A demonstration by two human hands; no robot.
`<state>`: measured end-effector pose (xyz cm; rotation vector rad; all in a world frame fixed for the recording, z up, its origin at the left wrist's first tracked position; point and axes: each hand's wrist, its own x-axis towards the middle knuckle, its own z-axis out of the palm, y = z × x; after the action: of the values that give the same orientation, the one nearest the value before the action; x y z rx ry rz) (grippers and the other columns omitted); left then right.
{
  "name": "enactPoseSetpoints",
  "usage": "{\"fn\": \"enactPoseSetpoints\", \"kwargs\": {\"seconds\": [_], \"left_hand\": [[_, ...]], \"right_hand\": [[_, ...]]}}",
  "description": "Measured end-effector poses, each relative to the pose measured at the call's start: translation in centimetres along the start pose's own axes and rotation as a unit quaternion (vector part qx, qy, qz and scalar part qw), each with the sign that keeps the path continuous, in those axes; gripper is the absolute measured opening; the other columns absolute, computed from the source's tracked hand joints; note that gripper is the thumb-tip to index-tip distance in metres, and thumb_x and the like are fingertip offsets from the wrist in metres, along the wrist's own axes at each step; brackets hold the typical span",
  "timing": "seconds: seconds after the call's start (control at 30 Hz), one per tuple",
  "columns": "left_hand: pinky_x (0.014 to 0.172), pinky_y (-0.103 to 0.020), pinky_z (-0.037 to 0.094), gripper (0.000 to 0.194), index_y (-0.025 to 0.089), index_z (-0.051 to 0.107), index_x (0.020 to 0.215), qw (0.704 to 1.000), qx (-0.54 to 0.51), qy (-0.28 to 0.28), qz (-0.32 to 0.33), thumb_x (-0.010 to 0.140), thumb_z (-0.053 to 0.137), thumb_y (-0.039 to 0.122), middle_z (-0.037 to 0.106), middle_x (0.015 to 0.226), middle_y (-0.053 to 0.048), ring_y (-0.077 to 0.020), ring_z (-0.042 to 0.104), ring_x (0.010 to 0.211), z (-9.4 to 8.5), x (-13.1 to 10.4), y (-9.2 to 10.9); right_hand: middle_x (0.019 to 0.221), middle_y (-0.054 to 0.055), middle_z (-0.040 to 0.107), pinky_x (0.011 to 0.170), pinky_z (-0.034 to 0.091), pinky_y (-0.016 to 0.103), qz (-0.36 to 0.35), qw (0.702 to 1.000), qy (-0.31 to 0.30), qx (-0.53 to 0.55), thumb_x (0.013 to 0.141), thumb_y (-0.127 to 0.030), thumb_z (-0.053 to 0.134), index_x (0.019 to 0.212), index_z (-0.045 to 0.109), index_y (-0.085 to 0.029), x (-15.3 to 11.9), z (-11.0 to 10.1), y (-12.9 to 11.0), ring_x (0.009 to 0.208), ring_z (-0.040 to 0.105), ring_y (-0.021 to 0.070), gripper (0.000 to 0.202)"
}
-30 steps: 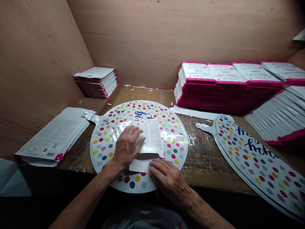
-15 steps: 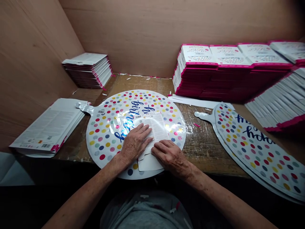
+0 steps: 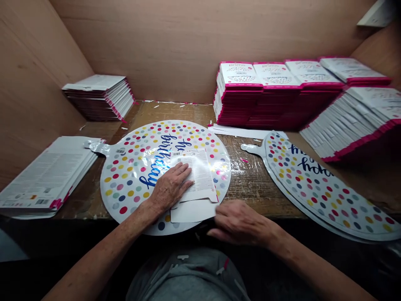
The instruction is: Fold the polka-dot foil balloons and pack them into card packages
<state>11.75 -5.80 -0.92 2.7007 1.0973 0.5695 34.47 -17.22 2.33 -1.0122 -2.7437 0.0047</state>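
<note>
A flat, dotted foil balloon (image 3: 125, 184) with blue birthday lettering lies on the bench, its tail pointing left. On top of it rests a white printed card sleeve (image 3: 200, 175) with a plain flap (image 3: 191, 212) folded out towards me. My left hand (image 3: 171, 184) lies flat on the sleeve's left part, fingers stretched out. Just off the flap's right corner, past the bench's front edge, is my right hand (image 3: 236, 221). It is blurred by motion, its fingers are bent, and I cannot tell whether anything is in them.
Flat printed sleeves (image 3: 46, 175) are piled at left, with another stack (image 3: 97, 98) behind. Tall pink-edged stacks (image 3: 266, 100) line the back right, with leaning sleeves (image 3: 351, 121) before them. More dotted balloons (image 3: 326, 188) overlap at right, beyond the front edge. White strips (image 3: 247, 132) lie between.
My right hand has lifted off the sleeve's lower right edge and moved right and towards me. My left hand stays on the sleeve. The whole view has shifted slightly to the right.
</note>
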Motion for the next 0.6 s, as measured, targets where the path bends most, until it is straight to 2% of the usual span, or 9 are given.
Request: {"fn": "enactPoseSetpoints", "kwargs": {"seconds": [0.1,0.2,0.23,0.3,0.37,0.4,0.5,0.57,0.6], "left_hand": [[0.111,-0.048,0.042,0.040,0.017,0.059,0.127,1.000,-0.021,-0.001,0.017,0.097,0.044,0.039,0.057,0.138,-0.013,-0.0283,0.047,0.134,0.5,0.6,0.5],[0.109,-0.046,0.045,0.036,0.017,0.061,0.124,0.999,-0.034,0.018,0.027,0.096,0.047,0.036,0.059,0.135,-0.014,-0.0279,0.050,0.132,0.6,0.8,1.3],[0.108,-0.046,0.046,0.034,0.017,0.062,0.121,0.999,-0.034,0.036,0.023,0.096,0.048,0.036,0.060,0.134,-0.014,-0.0279,0.051,0.131,0.5,0.6,1.6],[0.105,-0.045,0.048,0.028,0.018,0.067,0.111,0.996,-0.032,0.079,0.011,0.096,0.048,0.032,0.062,0.130,-0.014,-0.0274,0.054,0.128,-0.1,-0.4,2.1],[0.103,-0.045,0.050,0.023,0.019,0.070,0.099,0.994,-0.041,0.099,0.025,0.096,0.049,0.029,0.065,0.125,-0.013,-0.0264,0.055,0.127,-0.9,-2.2,2.7],[0.103,-0.044,0.050,0.021,0.020,0.071,0.096,0.994,-0.048,0.089,0.043,0.094,0.053,0.030,0.065,0.123,-0.012,-0.0266,0.055,0.127,-1.3,-3.2,2.9],[0.102,-0.045,0.051,0.030,0.020,0.071,0.103,0.994,-0.063,0.030,0.085,0.084,0.067,0.044,0.064,0.127,-0.014,-0.0299,0.053,0.128,-2.1,-5.8,3.6],[0.101,-0.046,0.052,0.042,0.019,0.070,0.111,0.994,-0.063,0.016,0.084,0.080,0.070,0.048,0.061,0.131,-0.017,-0.0315,0.052,0.129,-2.3,-6.6,3.8],[0.101,-0.046,0.052,0.041,0.019,0.070,0.111,0.995,-0.063,0.018,0.080,0.082,0.069,0.047,0.061,0.131,-0.017,-0.0315,0.052,0.129,-2.3,-6.6,3.9]], "right_hand": [[0.065,0.003,0.060,0.057,0.042,0.028,0.033,0.993,0.114,0.012,0.096,-0.040,0.054,0.063,0.056,-0.018,-3.2,0.0,-0.3,0.060,0.056,0.0143,0.040],[0.105,0.016,0.068,0.082,0.052,0.038,0.055,0.984,0.171,-0.017,0.095,-0.047,0.055,0.098,0.067,-0.013,-3.3,1.4,-0.6,0.098,0.063,0.0244,0.037],[0.117,0.018,0.066,0.089,0.052,0.041,0.047,0.983,0.176,-0.027,0.095,-0.044,0.055,0.110,0.066,-0.013,-2.9,2.0,-0.7,0.110,0.060,0.0266,0.037],[0.125,0.017,0.064,0.095,0.051,0.042,0.031,0.983,0.177,-0.045,0.097,-0.030,0.055,0.119,0.063,-0.013,-2.2,2.9,-0.8,0.120,0.056,0.0265,0.029],[0.124,0.016,0.066,0.094,0.051,0.040,0.028,0.981,0.185,-0.057,0.097,-0.019,0.053,0.117,0.065,-0.014,-1.9,3.6,-0.7,0.122,0.055,0.0255,0.024],[0.124,0.016,0.066,0.093,0.052,0.040,0.031,0.980,0.188,-0.062,0.097,-0.018,0.053,0.117,0.065,-0.014,-1.9,3.8,-0.7,0.122,0.055,0.0256,0.024],[0.122,0.015,0.068,0.091,0.052,0.040,0.029,0.978,0.199,-0.064,0.098,-0.023,0.054,0.115,0.066,-0.014,-2.0,4.0,-0.5,0.119,0.057,0.0258,0.023],[0.118,0.012,0.070,0.090,0.052,0.038,0.030,0.977,0.209,-0.044,0.098,-0.026,0.054,0.112,0.067,-0.015,-1.9,3.9,-0.5,0.112,0.060,0.0240,0.022],[0.113,0.011,0.071,0.088,0.052,0.037,0.040,0.976,0.215,-0.023,0.098,-0.027,0.054,0.109,0.068,-0.015,-1.7,3.9,-0.4,0.107,0.062,0.0225,0.021]]}}
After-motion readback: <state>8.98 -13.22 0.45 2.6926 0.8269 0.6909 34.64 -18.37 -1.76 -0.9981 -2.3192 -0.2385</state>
